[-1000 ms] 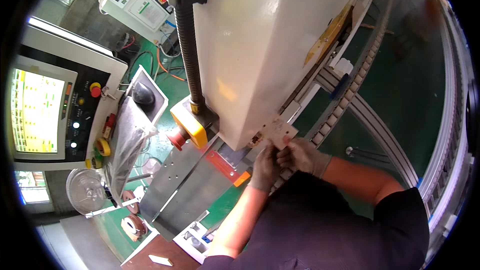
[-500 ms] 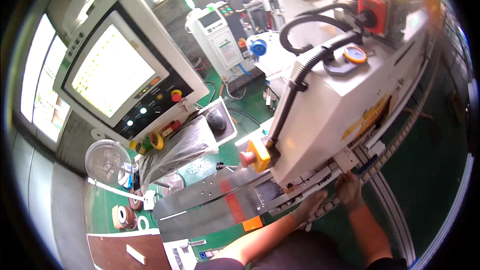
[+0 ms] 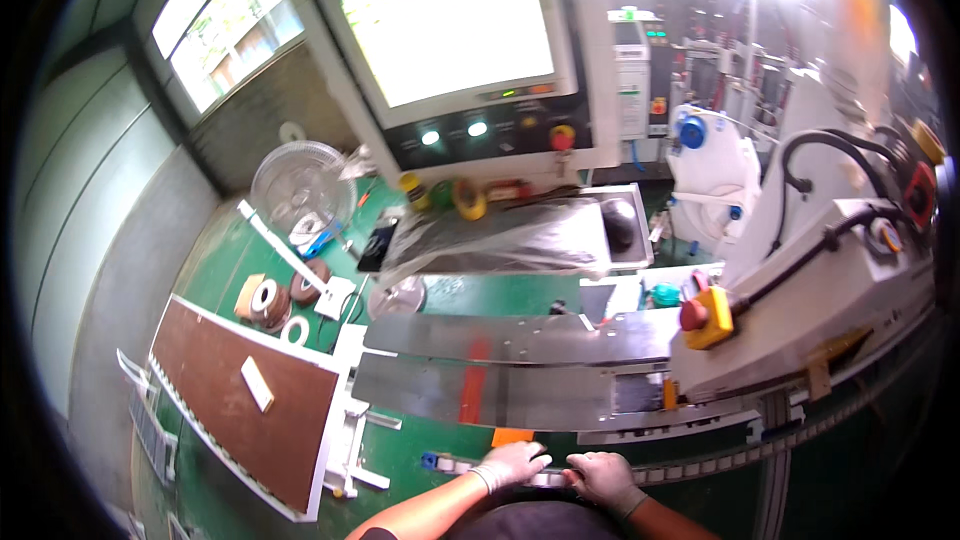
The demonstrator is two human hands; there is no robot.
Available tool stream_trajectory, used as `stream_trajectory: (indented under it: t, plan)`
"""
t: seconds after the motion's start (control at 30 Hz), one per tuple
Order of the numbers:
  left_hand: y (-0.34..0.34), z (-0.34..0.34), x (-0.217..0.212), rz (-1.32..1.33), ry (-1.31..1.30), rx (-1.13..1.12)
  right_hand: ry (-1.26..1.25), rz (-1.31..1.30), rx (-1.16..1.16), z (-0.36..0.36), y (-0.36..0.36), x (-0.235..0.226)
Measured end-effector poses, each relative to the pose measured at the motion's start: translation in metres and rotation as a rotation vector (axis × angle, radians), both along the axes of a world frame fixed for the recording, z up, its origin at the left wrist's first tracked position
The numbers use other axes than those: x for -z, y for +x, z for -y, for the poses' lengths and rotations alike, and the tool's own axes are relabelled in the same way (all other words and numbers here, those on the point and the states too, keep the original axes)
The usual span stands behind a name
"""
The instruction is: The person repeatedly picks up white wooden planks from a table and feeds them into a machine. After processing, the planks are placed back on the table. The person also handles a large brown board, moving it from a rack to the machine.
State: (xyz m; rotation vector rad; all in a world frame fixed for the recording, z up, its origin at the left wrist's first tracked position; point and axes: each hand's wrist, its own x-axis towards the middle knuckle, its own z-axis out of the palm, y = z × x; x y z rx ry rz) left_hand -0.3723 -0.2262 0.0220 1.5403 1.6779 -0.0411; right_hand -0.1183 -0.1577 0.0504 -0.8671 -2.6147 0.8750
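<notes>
My left hand (image 3: pixel 510 464), in a pale glove, is over the segmented rail (image 3: pixel 690 470) that runs along the front of the machine. Its fingers point right and look slightly apart. My right hand (image 3: pixel 604 480), also gloved, faces it from the right, loosely bent, with a gap between thumb and fingers. No object shows in either hand. Between the two hands part of the rail is visible; their undersides are hidden. Just beyond the left hand is an orange piece (image 3: pixel 513 437), under the edge of the grey metal table (image 3: pixel 570 390).
A control panel with a lit screen (image 3: pixel 450 25) stands ahead, above a plastic-covered tray (image 3: pixel 500 235). At right are a yellow box with a red button (image 3: pixel 706 318) and a white machine housing (image 3: pixel 780 340). A brown-topped table (image 3: pixel 230 400) and a fan (image 3: pixel 303 190) are at left.
My view has swung left along the machine. Both hands have left the spot beside the white housing and come closer together near the orange piece.
</notes>
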Motion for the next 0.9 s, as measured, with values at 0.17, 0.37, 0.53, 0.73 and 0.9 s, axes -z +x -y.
stream_trajectory:
  t: [0.17,0.37,0.53,0.73,0.9]
  plan:
    - [-0.098,0.072,0.014,-0.061,0.319,-0.099,0.051,0.150,-0.080,0.031,-0.095,-0.004]
    - [-0.272,0.164,0.036,0.063,0.618,-0.424,0.116,0.090,-0.030,0.082,-0.200,-0.002]
    - [-0.454,0.267,0.052,-0.324,0.606,-0.903,0.053,0.124,0.107,0.099,-0.243,0.000]
    - [-0.633,0.399,0.081,-0.674,0.194,-1.233,0.094,0.147,0.129,0.096,-0.257,0.016]
    - [-0.713,0.380,0.084,-0.733,0.217,-1.193,0.045,0.220,0.217,0.105,-0.263,0.005]
